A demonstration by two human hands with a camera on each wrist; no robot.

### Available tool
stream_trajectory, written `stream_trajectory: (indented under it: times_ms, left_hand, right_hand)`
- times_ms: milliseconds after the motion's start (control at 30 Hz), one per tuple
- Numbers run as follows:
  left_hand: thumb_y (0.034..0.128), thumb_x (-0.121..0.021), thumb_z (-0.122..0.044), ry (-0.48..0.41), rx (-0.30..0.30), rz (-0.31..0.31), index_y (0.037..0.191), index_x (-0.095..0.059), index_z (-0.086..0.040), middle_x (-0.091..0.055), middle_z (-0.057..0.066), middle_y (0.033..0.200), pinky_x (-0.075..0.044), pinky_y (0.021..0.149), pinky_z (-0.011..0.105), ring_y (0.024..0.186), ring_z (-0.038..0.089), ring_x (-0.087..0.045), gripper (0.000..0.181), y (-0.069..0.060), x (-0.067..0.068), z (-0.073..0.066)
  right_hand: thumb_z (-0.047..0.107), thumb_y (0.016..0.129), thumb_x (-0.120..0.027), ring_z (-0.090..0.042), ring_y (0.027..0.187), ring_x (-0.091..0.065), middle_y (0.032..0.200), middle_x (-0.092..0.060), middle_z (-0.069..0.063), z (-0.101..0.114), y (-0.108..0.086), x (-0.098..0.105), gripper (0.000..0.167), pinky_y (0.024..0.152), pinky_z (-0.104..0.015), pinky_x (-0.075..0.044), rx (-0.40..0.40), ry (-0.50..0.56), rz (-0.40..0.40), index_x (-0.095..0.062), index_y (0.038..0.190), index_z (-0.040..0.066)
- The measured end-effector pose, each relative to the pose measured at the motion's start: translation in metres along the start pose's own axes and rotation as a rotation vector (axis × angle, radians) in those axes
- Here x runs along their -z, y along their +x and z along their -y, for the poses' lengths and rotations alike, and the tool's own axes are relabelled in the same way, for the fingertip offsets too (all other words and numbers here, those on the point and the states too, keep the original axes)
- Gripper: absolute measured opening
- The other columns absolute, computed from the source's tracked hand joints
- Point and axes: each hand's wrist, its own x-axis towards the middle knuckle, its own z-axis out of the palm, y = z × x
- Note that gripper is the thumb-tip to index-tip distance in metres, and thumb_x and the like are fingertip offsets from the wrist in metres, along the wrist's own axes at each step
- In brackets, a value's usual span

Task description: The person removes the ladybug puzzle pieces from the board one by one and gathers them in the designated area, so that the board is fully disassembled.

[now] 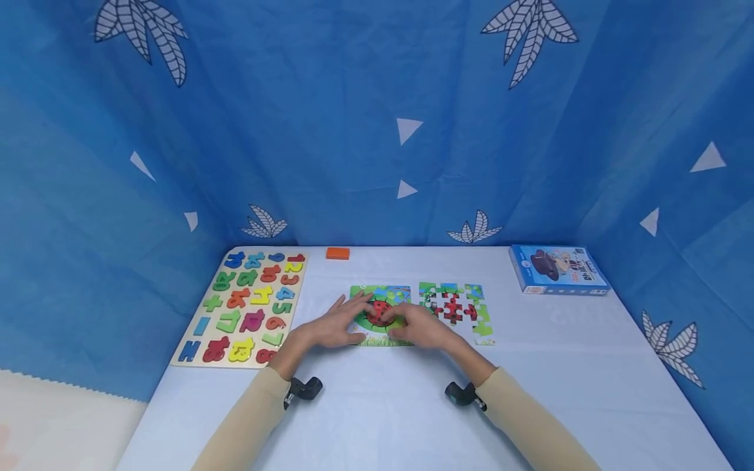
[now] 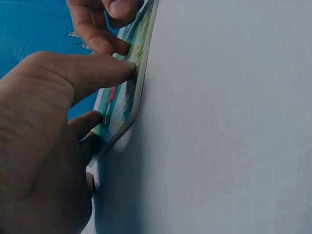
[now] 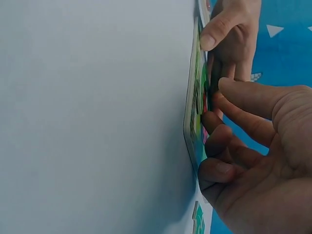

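Note:
A puzzle board with a red ladybug on a green ground lies before me in the head view. My left hand rests over its left side, fingers spread and thumb on the near edge. The left wrist view shows this left thumb touching the grassy strip. From the other side my right hand reaches over the ladybug, fingers loosely bent and touching the picture. In the right wrist view its thumb stands apart from the fingers, and nothing is visibly pinched. The hands hide parts of the board.
Right of the board lie several jigsaw pieces, some red, some green, with gaps between them. A wooden number board sits on the left. An orange block and a blue box stand near the curtain at the back.

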Motion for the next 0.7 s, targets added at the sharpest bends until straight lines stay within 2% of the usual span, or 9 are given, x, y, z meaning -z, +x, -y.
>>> stream_trajectory:
  times_ms: [100,167,233,467,700]
  left_hand:
    - [0.0969,-0.066,-0.030,0.019,-0.004,0.009,0.151,-0.041,-0.023,-0.014,0.005,0.169,0.001,0.123,0.057,0.156,0.028,-0.004,0.060,0.0002,0.0003,0.0006]
    - [0.0973,-0.065,-0.032,0.039,-0.008,0.016,0.155,-0.038,-0.022,-0.014,0.005,0.169,0.001,0.123,0.057,0.156,0.028,-0.004,0.065,0.0004,0.0005,0.0011]
    - [0.0973,-0.065,-0.033,0.052,-0.010,0.024,0.157,-0.037,-0.022,-0.013,0.004,0.169,0.001,0.123,0.056,0.156,0.028,-0.004,0.067,0.0002,0.0008,0.0013]
    - [0.0979,-0.064,-0.032,0.058,-0.039,0.021,0.158,-0.036,-0.018,-0.014,0.008,0.169,-0.002,0.122,0.059,0.156,0.031,-0.006,0.068,-0.0009,0.0011,0.0007]
    - [0.0984,-0.063,-0.033,0.060,-0.026,0.022,0.158,-0.036,-0.019,-0.015,0.007,0.169,-0.001,0.122,0.059,0.156,0.031,-0.005,0.067,-0.0001,0.0014,0.0007]
  right_hand:
    - [0.015,0.092,-0.074,-0.013,0.096,-0.062,0.119,-0.070,0.002,0.0003,0.0002,-0.0017,0.033,0.081,-0.033,-0.053,0.019,-0.012,-0.003,-0.071,0.125,0.014]
    - [0.015,0.093,-0.073,-0.014,0.108,-0.061,0.122,-0.069,0.001,0.0005,0.0004,-0.0028,0.034,0.088,-0.035,-0.052,0.033,-0.019,-0.005,-0.070,0.127,0.013]
    - [0.015,0.093,-0.073,-0.017,0.112,-0.061,0.122,-0.069,0.000,0.0009,0.0007,-0.0039,0.035,0.090,-0.038,-0.052,0.043,-0.030,-0.010,-0.070,0.127,0.013]
    - [0.015,0.092,-0.074,-0.018,0.104,-0.058,0.118,-0.067,-0.002,0.0024,0.0032,-0.0069,0.036,0.083,-0.037,-0.050,0.060,-0.061,-0.016,-0.070,0.128,0.011]
    - [0.014,0.093,-0.073,-0.014,0.094,-0.054,0.110,-0.065,0.000,0.0048,0.0047,-0.0076,0.035,0.075,-0.032,-0.049,0.046,-0.086,-0.014,-0.070,0.128,0.012]
